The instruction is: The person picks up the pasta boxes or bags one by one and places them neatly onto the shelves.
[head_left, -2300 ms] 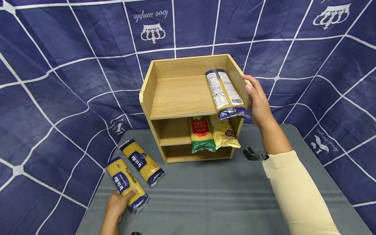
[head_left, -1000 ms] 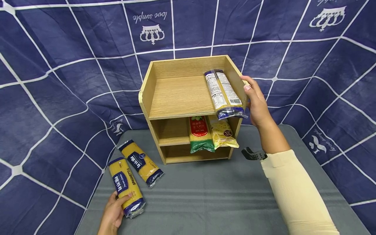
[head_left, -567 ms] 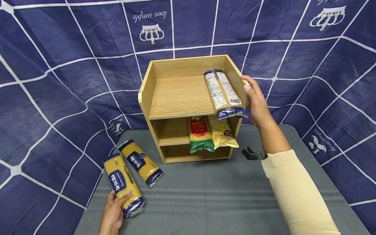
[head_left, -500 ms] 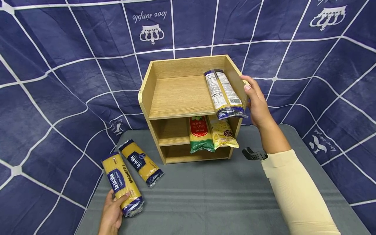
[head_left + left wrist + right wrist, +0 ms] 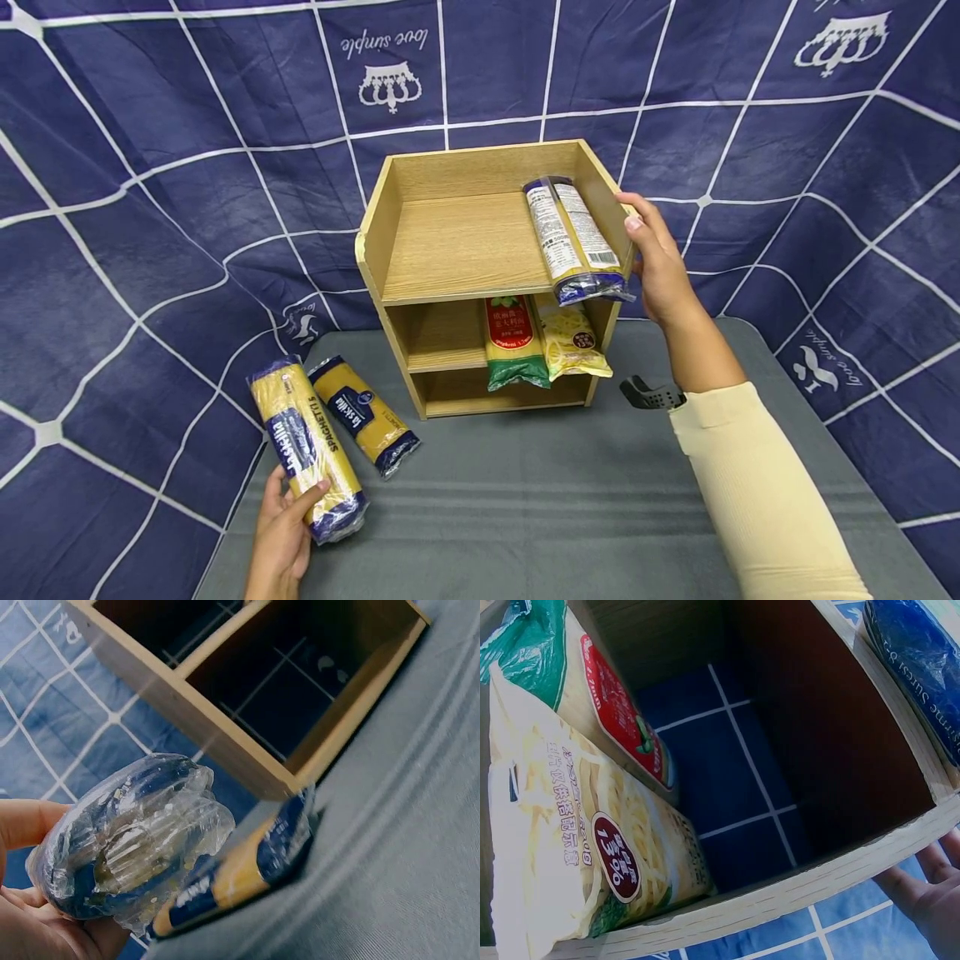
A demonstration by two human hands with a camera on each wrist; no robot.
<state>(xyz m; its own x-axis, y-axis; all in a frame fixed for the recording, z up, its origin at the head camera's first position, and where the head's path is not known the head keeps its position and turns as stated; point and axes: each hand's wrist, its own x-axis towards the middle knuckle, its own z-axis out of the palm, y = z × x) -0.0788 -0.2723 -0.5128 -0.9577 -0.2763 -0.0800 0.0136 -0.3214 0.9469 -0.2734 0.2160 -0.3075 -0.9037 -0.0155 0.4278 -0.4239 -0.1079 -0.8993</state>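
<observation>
My left hand (image 5: pixel 281 529) grips the lower end of a yellow-and-blue spaghetti packet (image 5: pixel 303 437), thumb across its front. The packet is raised and tilted, its far end overlapping a second spaghetti packet (image 5: pixel 365 417) that lies on the grey cloth. In the left wrist view its crinkled clear end (image 5: pixel 142 840) faces the camera. My right hand (image 5: pixel 662 262) holds the right side panel of a wooden shelf unit (image 5: pixel 465 242), fingers at its upper edge. In the right wrist view, part of that hand (image 5: pixel 930 896) shows outside the panel.
On the top shelf, a packet with white labels (image 5: pixel 555 233) lies along the right side. Below it are a red-and-green spaghetti packet (image 5: pixel 513 337) and a yellow noodle packet (image 5: pixel 570 342), both jutting out in front. Blue patterned cloth (image 5: pixel 225 167) hangs around behind.
The left hand has lifted the spaghetti packet off the cloth; its far end has risen and swung left. My right hand stays on the shelf unit's side.
</observation>
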